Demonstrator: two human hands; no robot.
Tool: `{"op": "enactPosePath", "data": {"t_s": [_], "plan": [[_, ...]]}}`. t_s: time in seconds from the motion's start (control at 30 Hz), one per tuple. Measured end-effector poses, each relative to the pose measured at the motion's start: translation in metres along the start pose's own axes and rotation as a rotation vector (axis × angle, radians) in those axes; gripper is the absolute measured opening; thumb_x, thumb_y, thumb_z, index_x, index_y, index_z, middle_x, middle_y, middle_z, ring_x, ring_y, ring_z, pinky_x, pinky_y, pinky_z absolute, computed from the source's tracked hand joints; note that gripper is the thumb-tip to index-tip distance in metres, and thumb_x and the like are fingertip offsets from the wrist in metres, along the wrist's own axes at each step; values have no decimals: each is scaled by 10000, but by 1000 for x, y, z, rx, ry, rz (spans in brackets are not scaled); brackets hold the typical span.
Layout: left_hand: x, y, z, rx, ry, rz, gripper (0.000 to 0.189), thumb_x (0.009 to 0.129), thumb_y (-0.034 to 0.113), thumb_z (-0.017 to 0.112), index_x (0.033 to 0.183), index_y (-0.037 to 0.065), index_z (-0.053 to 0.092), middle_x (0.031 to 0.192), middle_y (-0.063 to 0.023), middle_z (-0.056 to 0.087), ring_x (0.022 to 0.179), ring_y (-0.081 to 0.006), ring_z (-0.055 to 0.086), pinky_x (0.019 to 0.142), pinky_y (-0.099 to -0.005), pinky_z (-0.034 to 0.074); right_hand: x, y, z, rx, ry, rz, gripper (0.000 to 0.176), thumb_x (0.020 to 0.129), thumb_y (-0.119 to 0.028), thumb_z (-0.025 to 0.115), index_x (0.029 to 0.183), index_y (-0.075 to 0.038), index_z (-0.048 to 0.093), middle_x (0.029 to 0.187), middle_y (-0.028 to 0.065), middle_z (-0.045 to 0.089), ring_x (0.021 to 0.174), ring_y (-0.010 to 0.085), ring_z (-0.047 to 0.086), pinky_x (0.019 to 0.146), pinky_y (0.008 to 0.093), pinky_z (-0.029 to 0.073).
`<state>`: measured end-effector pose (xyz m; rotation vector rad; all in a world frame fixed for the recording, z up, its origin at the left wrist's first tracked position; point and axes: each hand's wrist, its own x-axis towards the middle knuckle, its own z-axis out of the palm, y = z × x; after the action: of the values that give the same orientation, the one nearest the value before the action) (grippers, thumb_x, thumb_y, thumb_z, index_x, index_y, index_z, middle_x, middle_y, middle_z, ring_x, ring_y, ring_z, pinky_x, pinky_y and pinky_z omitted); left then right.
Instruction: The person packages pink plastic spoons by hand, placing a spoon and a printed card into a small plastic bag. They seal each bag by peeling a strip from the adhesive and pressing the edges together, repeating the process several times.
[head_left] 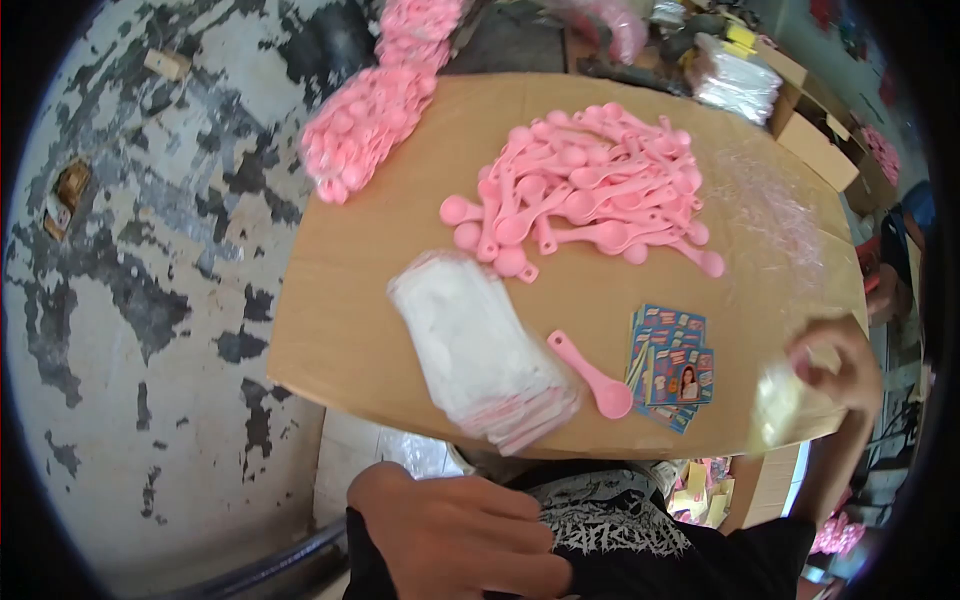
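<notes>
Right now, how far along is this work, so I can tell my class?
It looks early. Done: one pink spoon lies apart beside the printed cards. In hand: the right hand holds a pale item, too blurred to identify. To do, apparently: the large spoon heap and the stack of pale bags.

Light: soft and even, fairly bright | Shadows: faint on the worktop [350,300] | Shine: white on the plastic bags [465,335] | Blur: right hand [838,365] smeared | Edges: bent and round, corners black
</notes>
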<state>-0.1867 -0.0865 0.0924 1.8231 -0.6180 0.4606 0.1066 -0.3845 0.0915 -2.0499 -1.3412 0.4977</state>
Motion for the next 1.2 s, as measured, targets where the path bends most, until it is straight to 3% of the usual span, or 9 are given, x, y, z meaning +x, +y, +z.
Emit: {"op": "enactPosePath", "data": {"t_s": [0.1,0.17,0.23,0.37,0.53,0.67,0.73,0.83,1.2], "plan": [[-5,-18,32,-103,223,320,566,825,33,646,1292,350,598,598,16,480,396,-80,366,348,-219,289,-48,16,-4,-26,-304,352,200,682,-28,719,882,-39,730,811,95,722,747,177,698,703,294,538],[-16,-28,41,-108,269,400,621,804,-39,606,1282,357,604,598,14,479,394,-73,356,349,-218,274,-68,34,4,-67,-459,485,238,730,-63,758,966,-81,731,879,85,731,783,188,702,742,304,545],[-18,-33,42,-157,236,447,661,780,-86,589,1269,359,614,598,10,479,392,-70,350,349,-216,267,-81,34,8,-126,-399,511,210,734,-33,738,937,-88,729,863,71,722,784,195,682,754,313,527],[-9,-27,49,-222,261,439,660,761,-102,603,1249,341,633,603,0,484,389,-71,347,347,-211,262,-56,6,23,-229,29,309,171,727,-6,711,888,-65,706,768,65,673,728,203,629,711,317,480],[-11,-20,63,-226,270,471,608,787,-69,622,1255,319,633,607,-13,490,388,-70,349,344,-211,258,50,-50,77,-179,80,-193,124,802,-50,692,926,-54,695,772,83,670,738,253,631,676,365,488],[2,-3,54,-243,149,476,537,853,13,629,1303,304,594,611,-27,495,390,-71,361,345,-212,259,117,-88,142,-137,-69,-408,339,889,-388,629,877,-52,673,791,104,671,758,302,638,698,407,502],[2,2,53,-239,119,484,493,890,69,622,1326,293,573,614,-33,497,395,-73,370,348,-211,259,145,-96,171,-456,-220,-368,435,841,-468,662,912,-39,685,824,101,680,790,281,653,729,386,507],[-2,6,49,-272,73,477,442,925,132,606,1338,283,562,625,-40,501,404,-76,384,354,-209,259,176,-94,196,-520,-310,-260,489,835,-537,632,870,-51,665,802,116,672,761,293,658,722,393,509],[-16,-2,47,-278,172,530,411,949,177,582,1345,285,558,656,-54,518,412,-77,402,357,-204,270,192,-65,175,127,-451,-188,273,820,-253,735,861,-15,608,736,62,617,671,149,578,624,300,463]]}}
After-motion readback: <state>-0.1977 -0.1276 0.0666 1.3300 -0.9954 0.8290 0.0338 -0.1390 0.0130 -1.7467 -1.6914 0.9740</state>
